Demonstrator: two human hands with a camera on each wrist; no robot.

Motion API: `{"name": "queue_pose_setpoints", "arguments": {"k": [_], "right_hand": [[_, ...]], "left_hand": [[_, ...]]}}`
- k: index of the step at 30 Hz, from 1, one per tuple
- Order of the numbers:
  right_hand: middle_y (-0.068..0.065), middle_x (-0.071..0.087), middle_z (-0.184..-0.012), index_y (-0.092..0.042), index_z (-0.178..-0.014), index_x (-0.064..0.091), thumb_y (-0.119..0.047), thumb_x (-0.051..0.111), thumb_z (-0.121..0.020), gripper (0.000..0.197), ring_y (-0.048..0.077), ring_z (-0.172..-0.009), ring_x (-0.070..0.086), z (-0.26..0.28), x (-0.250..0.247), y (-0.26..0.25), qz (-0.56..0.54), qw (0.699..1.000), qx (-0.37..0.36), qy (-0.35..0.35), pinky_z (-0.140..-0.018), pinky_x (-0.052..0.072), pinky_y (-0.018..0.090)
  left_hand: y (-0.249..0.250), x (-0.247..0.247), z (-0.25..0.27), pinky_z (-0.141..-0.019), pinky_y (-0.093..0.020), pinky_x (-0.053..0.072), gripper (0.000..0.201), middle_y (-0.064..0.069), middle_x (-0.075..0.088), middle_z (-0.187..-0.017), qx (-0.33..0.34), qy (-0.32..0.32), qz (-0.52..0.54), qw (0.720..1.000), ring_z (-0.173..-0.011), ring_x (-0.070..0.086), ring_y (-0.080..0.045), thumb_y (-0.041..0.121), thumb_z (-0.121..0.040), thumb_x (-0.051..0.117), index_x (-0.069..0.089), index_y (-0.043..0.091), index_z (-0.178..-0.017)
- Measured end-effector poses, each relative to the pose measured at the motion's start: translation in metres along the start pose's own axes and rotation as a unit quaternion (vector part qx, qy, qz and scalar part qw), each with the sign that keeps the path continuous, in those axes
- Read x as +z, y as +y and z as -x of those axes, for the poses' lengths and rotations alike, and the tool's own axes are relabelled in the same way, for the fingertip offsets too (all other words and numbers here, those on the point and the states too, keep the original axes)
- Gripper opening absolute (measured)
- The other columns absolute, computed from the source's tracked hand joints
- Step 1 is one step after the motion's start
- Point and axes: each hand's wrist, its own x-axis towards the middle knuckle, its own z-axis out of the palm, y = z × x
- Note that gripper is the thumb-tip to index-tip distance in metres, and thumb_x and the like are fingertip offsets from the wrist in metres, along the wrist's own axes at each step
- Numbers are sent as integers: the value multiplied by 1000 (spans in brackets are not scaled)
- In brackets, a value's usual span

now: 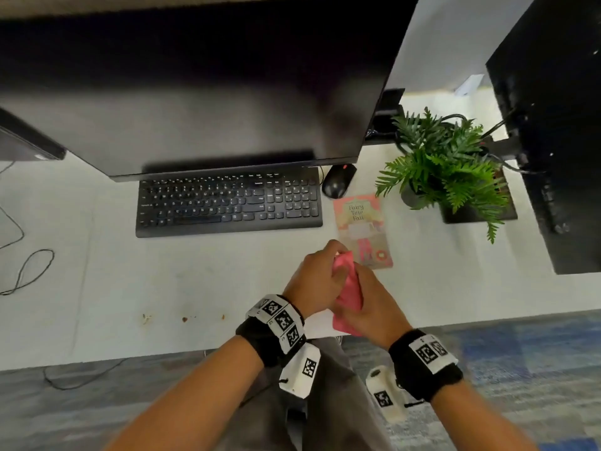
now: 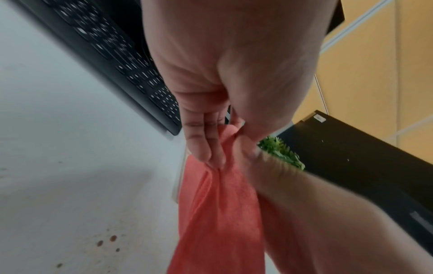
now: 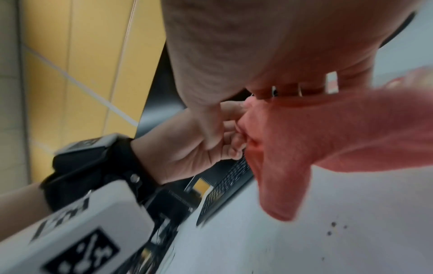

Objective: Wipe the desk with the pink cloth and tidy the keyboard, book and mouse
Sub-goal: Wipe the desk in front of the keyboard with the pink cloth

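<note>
Both hands hold the pink cloth (image 1: 349, 288) above the desk's front edge. My left hand (image 1: 320, 275) pinches its upper end, fingers curled round it (image 2: 211, 153). My right hand (image 1: 370, 304) grips the cloth's lower part, which hangs down in folds (image 3: 304, 139). The black keyboard (image 1: 229, 203) lies straight under the monitor. Right of it sits the black mouse (image 1: 338, 180). The book (image 1: 361, 229), with a colourful cover, lies flat just beyond my hands.
Brown spots (image 1: 183, 318) mark the white desk (image 1: 113, 271) near its front edge, left of my hands. A large monitor (image 1: 195, 86) overhangs the keyboard. A potted fern (image 1: 445, 170) and a black computer tower (image 1: 559, 125) stand at the right. Cables (image 1: 29, 271) lie at the left.
</note>
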Motion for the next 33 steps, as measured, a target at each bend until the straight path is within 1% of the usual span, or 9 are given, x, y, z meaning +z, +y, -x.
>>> {"name": "queue_pose_setpoints", "arguments": {"k": [3,6,8,11,15,21,25,28,33], "right_hand": [[-1,56,-118,-27,-141,35,-35,71,-72,79,20,-103,58,-8,24,2,115,993,-21,-4,-86,53,40],[9,55,-123,-15,-148,32,-4,56,-83,70,28,-107,58,-15,39,-7,179,984,-21,7,-90,51,39],[10,56,-128,-14,-148,35,2,50,-86,66,30,-110,59,-18,47,-18,190,981,-25,-4,-91,51,39],[11,55,-130,-15,-149,35,4,47,-85,67,30,-107,60,-28,56,-28,199,979,-42,-27,-87,52,41],[10,49,-133,-13,-148,31,-1,49,-88,64,33,-105,60,-32,65,-36,243,967,-47,-59,-79,50,40],[6,57,-113,-14,-115,47,-12,54,-84,32,28,-94,58,-34,72,-38,243,967,-72,-39,-69,41,33],[7,57,-109,-12,-110,57,-9,55,-87,23,29,-92,57,-33,68,-30,277,951,-135,-22,-74,48,39],[6,63,-107,-14,-115,58,-7,50,-91,26,28,-94,58,-32,64,-22,269,954,-130,0,-76,47,36],[13,68,-121,-18,-138,48,-13,46,-97,42,35,-101,65,-24,53,-20,229,971,-43,58,-82,53,40]], "left_hand": [[-9,-17,15,-62,-21,52,25,4,71,-97,-7,25,49,998,-70,65,-3,20,-95,54,54,27,-119],[-12,-32,26,-54,-3,38,24,1,68,-97,-5,32,62,998,-59,58,7,14,-96,55,55,15,-120],[-18,-43,33,-60,-2,39,27,-5,71,-109,-5,40,49,998,-69,60,1,16,-96,54,55,15,-123],[-31,-55,45,-71,-18,53,32,-7,71,-107,-11,60,24,998,-82,67,-12,20,-97,54,48,21,-129],[-44,-58,59,-62,-22,46,37,3,66,-91,-20,84,-22,996,-66,59,-1,21,-96,50,40,30,-131],[-59,-51,79,-70,-43,54,27,-3,63,-98,-45,121,-64,990,-80,62,-23,31,-97,39,45,34,-123],[-63,-51,89,-68,-41,54,14,0,61,-94,-48,139,-71,987,-75,60,-19,35,-98,41,48,35,-110],[-69,-49,92,-73,-38,55,28,1,63,-105,-44,138,-68,987,-77,60,-16,39,-99,43,49,34,-126],[-74,-51,97,-72,-33,54,48,10,59,-108,-43,95,-57,993,-65,54,-8,43,-97,46,30,47,-143]]}}
